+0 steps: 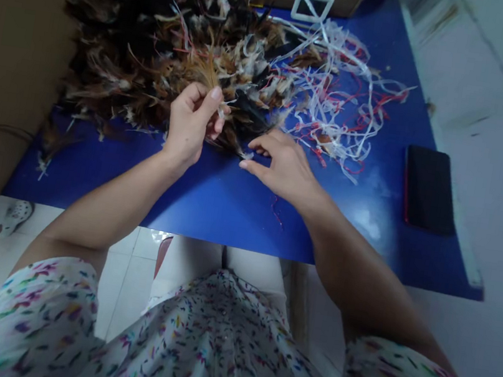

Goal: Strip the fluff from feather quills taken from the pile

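My left hand (189, 121) is closed in a pinch on brown feathers (208, 72), whose pale quill ends show beside the thumb. To its right, my right hand (286, 162) has its thumb and forefinger apart. Between those fingertips lies the whitish base of a dark feather (238, 142), and I cannot make out any firm grip on it. Behind both hands spreads a big heap of brown, black and white feathers (128, 63).
A tangle of white and red plastic strips (340, 101) lies right of the heap. A dark phone (429, 190) rests near the right edge of the blue table (238, 212). At the back stands a small white-framed device (313, 4); cardboard (10, 64) blocks the left side.
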